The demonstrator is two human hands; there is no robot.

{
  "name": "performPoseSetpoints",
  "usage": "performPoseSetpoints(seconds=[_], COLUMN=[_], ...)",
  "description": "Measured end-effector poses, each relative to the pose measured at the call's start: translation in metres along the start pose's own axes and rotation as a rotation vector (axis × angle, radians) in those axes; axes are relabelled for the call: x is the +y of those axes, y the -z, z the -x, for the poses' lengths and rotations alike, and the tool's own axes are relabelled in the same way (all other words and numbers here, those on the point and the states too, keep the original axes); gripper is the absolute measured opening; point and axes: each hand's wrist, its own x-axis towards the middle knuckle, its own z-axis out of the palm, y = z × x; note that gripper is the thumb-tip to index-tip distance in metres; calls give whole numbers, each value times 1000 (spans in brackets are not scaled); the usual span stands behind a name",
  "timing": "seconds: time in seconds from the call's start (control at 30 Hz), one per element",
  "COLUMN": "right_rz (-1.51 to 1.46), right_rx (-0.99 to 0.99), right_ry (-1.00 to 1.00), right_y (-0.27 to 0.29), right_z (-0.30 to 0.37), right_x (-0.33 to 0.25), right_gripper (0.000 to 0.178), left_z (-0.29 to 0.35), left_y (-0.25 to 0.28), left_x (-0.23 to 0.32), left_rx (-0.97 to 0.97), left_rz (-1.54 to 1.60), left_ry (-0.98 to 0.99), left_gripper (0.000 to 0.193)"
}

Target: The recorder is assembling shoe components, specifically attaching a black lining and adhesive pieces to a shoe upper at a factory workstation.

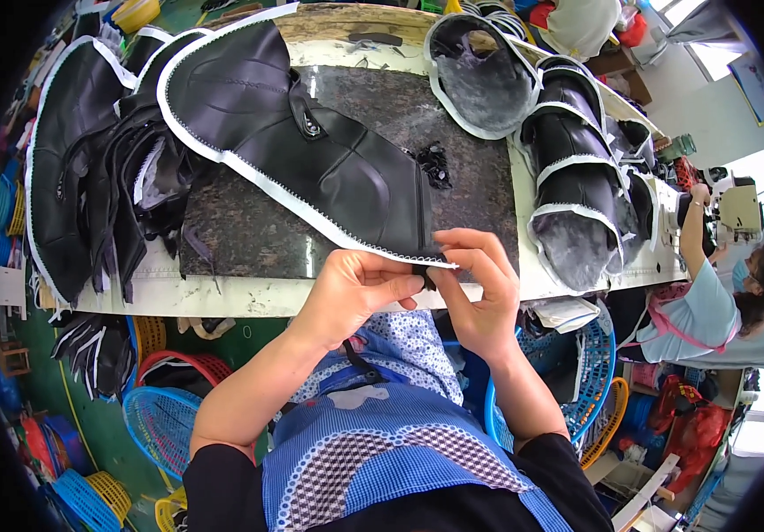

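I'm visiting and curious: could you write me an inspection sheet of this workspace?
Surface: dark speckled slab on a cream-white table.
Job's things: shaped black leather-like piece with white toothed edging, lying across the slab.
Clutter: heap of black, white-edged pieces at left; overlapping row of similar pieces at right; crumpled black scraps on the slab.
Hands: left hand pinches the piece's near corner; right hand is at the same corner, its grip partly hidden.
Cables: nothing seen.
Surroundings: round blue plastic basket at lower left; person in light-blue top at right.
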Motion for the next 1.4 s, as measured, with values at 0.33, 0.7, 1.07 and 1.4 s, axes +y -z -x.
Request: performPoseSetpoints(seconds=[0.33, 0.7, 1.07, 1.4], right_rz=[-184, -318, -685, -1639], right_rx=[-28, -17, -160, -784], right_ry=[-173, -187, -262, -483], right_y=[-9, -23, -55, -105], right_z=[10, 11, -108, -15], right_x=[10, 4, 50, 42], right_gripper=[14, 14, 116, 116], left_z=[0, 9, 30, 20], left_y=[-2, 17, -77, -17], left_x=[-24, -21, 208, 225], left_rx=[83, 34, -125, 467], left_rz=[-42, -189, -329, -336], left_ry=[-33, -50, -1008, -1391], left_gripper=[15, 9, 39, 10])
